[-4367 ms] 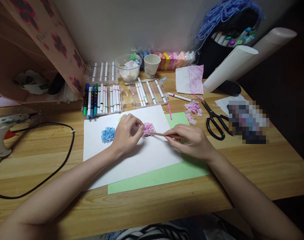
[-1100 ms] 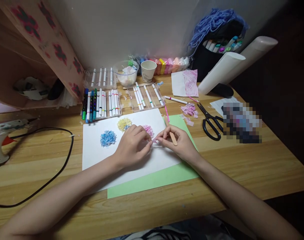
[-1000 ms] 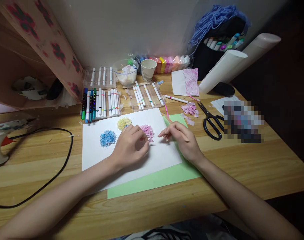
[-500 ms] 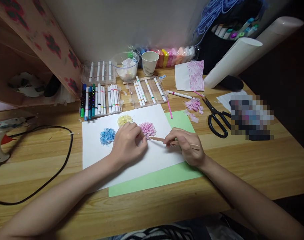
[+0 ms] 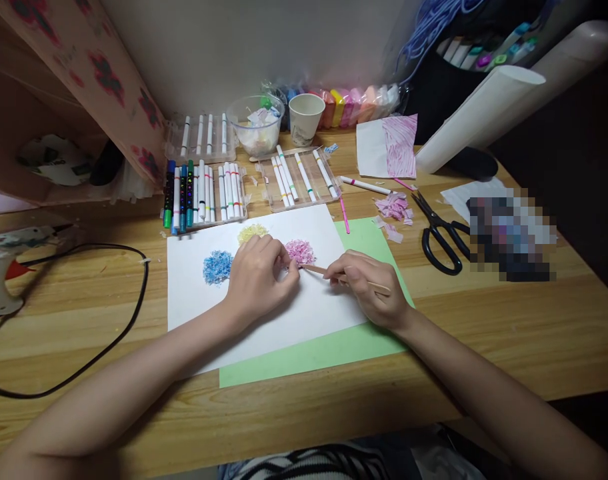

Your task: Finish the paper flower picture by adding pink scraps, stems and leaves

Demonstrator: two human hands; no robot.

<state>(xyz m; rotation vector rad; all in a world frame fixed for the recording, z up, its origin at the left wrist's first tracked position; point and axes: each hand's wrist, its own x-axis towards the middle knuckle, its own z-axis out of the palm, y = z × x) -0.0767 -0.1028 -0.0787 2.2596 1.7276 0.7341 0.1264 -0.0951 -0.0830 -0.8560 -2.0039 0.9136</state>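
Note:
A white sheet (image 5: 194, 293) lies over green paper (image 5: 314, 357) on the wooden desk. On the sheet sit three tufts of paper scraps: blue (image 5: 217, 266), yellow (image 5: 251, 232) and pink (image 5: 300, 252). My left hand (image 5: 259, 280) rests on the sheet with its fingers curled and its fingertips pressed at the pink tuft's lower left edge. My right hand (image 5: 369, 287) grips a thin wooden stick (image 5: 314, 269) like a pen. The stick's tip touches the pink tuft right by my left fingertips.
Marker trays (image 5: 204, 193) (image 5: 300, 179), a clear bowl (image 5: 257, 133) and a paper cup (image 5: 305, 118) stand behind the sheet. Pink scraps (image 5: 395, 208) and black scissors (image 5: 441, 233) lie at right. A glue gun (image 5: 7, 267) with a black cord (image 5: 109, 333) lies at left.
A second ago my hands met below the pink tuft with the stick pointing away. My right hand has since turned the stick and brought its tip to the tuft; my left hand stays there.

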